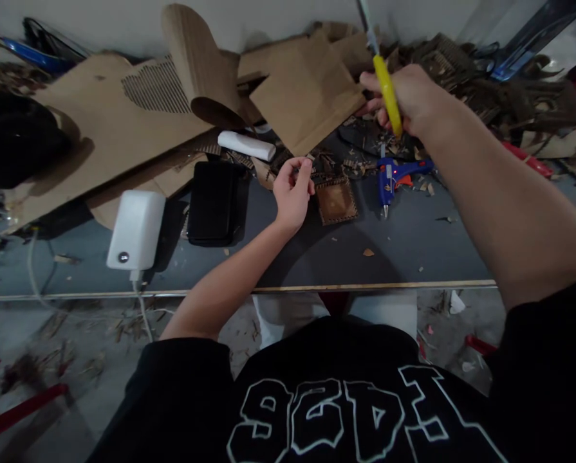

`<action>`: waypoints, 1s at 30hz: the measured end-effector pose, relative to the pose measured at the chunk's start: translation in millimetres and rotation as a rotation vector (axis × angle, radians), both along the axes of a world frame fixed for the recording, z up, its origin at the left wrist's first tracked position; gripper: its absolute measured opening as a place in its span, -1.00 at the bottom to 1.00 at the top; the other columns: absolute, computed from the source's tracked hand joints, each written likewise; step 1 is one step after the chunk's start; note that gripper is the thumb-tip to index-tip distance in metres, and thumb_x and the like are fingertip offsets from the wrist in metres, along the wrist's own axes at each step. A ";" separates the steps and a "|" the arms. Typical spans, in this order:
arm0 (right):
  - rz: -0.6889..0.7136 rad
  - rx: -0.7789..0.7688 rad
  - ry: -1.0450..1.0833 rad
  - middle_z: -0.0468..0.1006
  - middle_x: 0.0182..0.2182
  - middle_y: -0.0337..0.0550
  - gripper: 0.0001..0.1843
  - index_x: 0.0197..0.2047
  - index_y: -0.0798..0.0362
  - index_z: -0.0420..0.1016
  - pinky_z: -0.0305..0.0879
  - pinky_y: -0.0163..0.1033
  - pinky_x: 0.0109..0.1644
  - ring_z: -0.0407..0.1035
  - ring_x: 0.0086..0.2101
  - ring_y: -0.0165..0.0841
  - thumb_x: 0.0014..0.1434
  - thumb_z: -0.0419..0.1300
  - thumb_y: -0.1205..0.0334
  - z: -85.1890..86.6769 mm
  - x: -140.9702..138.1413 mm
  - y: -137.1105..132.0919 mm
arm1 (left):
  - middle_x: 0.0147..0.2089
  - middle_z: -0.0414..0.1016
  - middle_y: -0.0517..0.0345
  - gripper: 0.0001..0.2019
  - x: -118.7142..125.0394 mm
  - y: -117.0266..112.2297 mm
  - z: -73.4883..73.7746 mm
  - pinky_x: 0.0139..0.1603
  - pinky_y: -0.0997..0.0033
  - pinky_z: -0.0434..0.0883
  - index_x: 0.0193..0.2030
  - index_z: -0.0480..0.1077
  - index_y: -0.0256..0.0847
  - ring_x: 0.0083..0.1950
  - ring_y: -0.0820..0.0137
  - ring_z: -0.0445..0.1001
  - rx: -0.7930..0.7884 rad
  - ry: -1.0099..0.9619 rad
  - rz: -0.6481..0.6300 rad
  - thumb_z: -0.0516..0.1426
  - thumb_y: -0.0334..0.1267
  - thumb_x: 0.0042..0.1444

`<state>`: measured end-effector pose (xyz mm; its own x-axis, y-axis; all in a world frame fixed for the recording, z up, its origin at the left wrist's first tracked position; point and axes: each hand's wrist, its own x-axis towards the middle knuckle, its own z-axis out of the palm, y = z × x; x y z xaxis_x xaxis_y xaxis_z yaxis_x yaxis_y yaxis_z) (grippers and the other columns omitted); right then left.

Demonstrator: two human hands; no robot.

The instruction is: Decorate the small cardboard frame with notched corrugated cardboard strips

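A flat, square piece of cardboard [311, 93] is raised at an angle over the back of the table. My left hand [291, 196] pinches its lower corner between thumb and fingers. Yellow-handled scissors [387, 90] are held in my right hand [416, 99], blades pointing up and away. Fingertips of that hand also reach the cardboard's right corner; whether they grip it, I cannot tell. Below my left hand lies a small, shallow square cardboard tray [336, 200]. A blue glue gun [392, 180] rests to the right, nozzle towards me.
A white power bank [137, 228] with a cable and a black case [212, 202] lie at left. Behind them are a white roll [247, 145], a large cardboard sheet [109, 128] and a curled cardboard piece [198, 64]. Scraps [504, 90] litter the back right.
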<state>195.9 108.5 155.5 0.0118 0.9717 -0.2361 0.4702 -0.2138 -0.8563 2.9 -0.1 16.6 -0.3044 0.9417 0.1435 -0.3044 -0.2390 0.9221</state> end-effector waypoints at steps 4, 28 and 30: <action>-0.043 0.081 -0.398 0.69 -0.31 -0.09 -0.62 -0.22 0.23 0.60 0.50 -0.23 -0.07 0.49 -0.31 -0.41 0.45 0.43 0.05 3.0 -11.0 9.6 | -0.59 0.26 0.46 -0.71 -2.7 2.3 2.3 -0.61 0.60 0.12 -0.24 0.46 -0.15 -0.62 0.63 0.24 -0.069 0.044 -0.024 0.37 -0.04 0.38; 0.563 0.385 -0.870 0.71 -0.05 0.07 -0.92 -0.17 -0.02 0.62 0.32 -0.04 0.10 0.51 0.00 -0.11 0.26 0.39 0.21 -23.0 92.9 -58.3 | -0.25 0.67 0.24 -0.41 -48.2 9.9 11.8 -0.22 0.46 0.30 0.05 0.66 -0.05 -0.37 0.40 0.55 0.135 1.166 -0.491 0.59 0.05 -0.13; 0.638 0.375 -0.822 0.69 0.09 0.11 -0.64 0.04 -0.03 0.63 0.33 -0.01 0.17 0.51 0.07 -0.03 0.16 0.45 0.22 -35.8 104.6 -65.6 | -0.29 0.66 0.25 -0.54 -45.3 11.1 6.6 -0.23 0.47 0.29 -0.01 0.67 -0.06 -0.40 0.43 0.52 0.142 1.160 -0.450 0.55 0.02 -0.02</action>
